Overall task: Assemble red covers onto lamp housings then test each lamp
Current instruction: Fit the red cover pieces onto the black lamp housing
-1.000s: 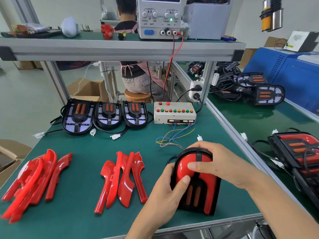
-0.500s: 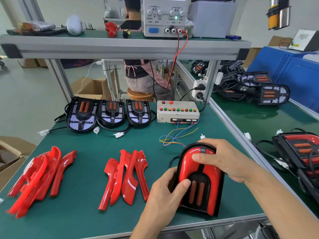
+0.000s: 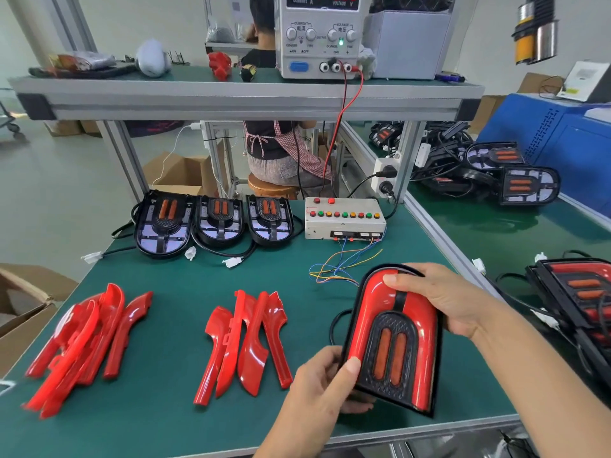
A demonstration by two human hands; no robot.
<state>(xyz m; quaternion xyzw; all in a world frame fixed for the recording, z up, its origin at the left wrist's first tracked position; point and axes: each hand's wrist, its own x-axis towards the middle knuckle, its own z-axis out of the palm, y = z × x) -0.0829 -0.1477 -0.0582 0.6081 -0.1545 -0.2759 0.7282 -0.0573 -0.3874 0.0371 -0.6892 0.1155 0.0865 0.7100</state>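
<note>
Head view shows my two hands on one lamp housing (image 3: 393, 338) at about four o'clock on the green desk (image 3: 172, 279), its lower end tilted up off the surface toward me. My left hand (image 3: 325, 381) has its grip curled round the lower left edge, thumb pressed on the red cover (image 3: 370, 312) there; my right hand (image 3: 439, 299) wraps the top right side, fingers (image 3: 391, 278) pressing down on the curved crown of the cover. Both red halves look seated either side of the black centre strip, though I cannot tell whether every clip has caught. That is my main worry: if one edge is only resting, pressing harder at the crown could spring the opposite end up, or crack a thin tab. Holding the housing tilted, with its black lead (image 3: 334, 325) looped just at its nine o'clock side, I judge a slip of the thumb could drop it onto the desk edge at six o'clock. Spare covers lie in two heaps, one (image 3: 244, 338) at seven o'clock and another (image 3: 79, 338) at nine o'clock, well apart from my work. Three bare housings (image 3: 215, 223) wait in a row at eleven o'clock, beside the button box (image 3: 344, 219) at twelve o'clock, whose loose coloured wires (image 3: 344, 264) trail near the lamp; snagging those while reaching to connect for the test could pull a lead free.
</note>
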